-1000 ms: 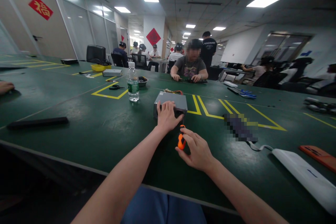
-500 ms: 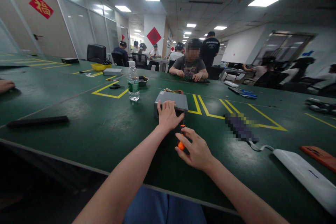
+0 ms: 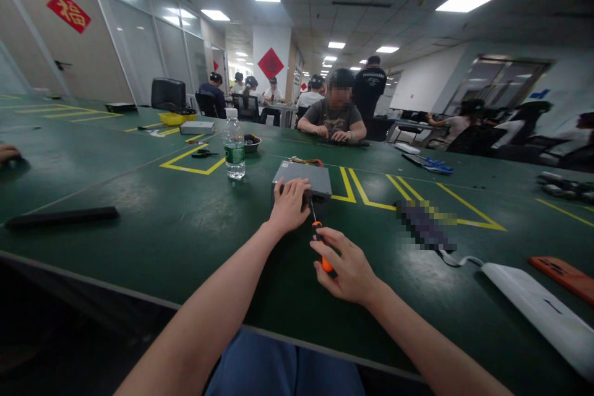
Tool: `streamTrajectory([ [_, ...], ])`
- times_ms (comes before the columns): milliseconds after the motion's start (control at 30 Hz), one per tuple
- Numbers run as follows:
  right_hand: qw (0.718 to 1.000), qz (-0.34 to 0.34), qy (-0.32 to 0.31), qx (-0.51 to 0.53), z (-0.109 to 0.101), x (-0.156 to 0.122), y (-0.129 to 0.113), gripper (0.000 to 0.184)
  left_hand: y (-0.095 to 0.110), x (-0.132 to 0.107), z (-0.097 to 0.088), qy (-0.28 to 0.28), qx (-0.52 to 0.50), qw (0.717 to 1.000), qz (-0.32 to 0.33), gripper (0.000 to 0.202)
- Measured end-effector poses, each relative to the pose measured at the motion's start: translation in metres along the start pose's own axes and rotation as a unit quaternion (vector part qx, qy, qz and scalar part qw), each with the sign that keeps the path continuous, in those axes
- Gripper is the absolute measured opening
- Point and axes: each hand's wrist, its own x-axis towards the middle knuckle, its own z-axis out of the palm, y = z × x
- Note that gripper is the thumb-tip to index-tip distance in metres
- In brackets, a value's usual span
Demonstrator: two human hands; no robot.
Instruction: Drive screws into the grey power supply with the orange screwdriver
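Observation:
A grey metal computer power supply (image 3: 304, 174) rests on the green table, with colored wires behind it. My left hand (image 3: 289, 205) grips its near left side, fingers over the top edge and thumb down by the front face. In my right hand (image 3: 346, 265) is a screwdriver (image 3: 327, 263) with an orange and black handle, held between thumb and fingers. Its thin shaft points up and away, toward the front face of the power supply. Whether the tip touches a screw is too small to tell.
A water bottle (image 3: 234, 147) and a small bowl (image 3: 251, 143) stand to the left. A black bar (image 3: 62, 217) lies far left. On the right are a white device (image 3: 533, 309) with a cable and an orange phone (image 3: 563, 275). Across the table sits a person (image 3: 334, 114).
My left thumb has drawn in to the left, and the left hand has shifted slightly that way. The screwdriver now leans more to the left, its shaft more exposed.

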Motion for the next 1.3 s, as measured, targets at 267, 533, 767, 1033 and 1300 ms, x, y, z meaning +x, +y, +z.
streamTrajectory([
  [267,1.000,-0.005,-0.024,0.016,0.0012,0.0027,-0.0004,0.029,-0.0010,-0.0002,-0.0002,0.003,-0.006,1.000,-0.002,0.039],
  [533,1.000,0.027,-0.013,0.000,0.0035,0.0008,0.0008,0.028,0.0000,0.0010,-0.0022,-0.007,-0.006,1.000,-0.013,0.038],
  [767,0.999,0.030,-0.021,-0.004,0.0036,0.0025,0.0009,0.026,-0.0021,0.0007,0.0000,0.001,-0.008,1.000,-0.008,0.038],
  [1033,0.998,0.009,0.012,-0.067,0.0041,0.0046,0.0012,0.024,-0.0006,0.0007,-0.0017,-0.004,-0.007,1.000,-0.008,0.037],
  [1300,0.986,-0.020,0.000,-0.166,-0.0006,0.0062,-0.0039,0.018,-0.0052,0.0030,-0.0003,-0.005,-0.004,1.000,0.027,0.036],
])
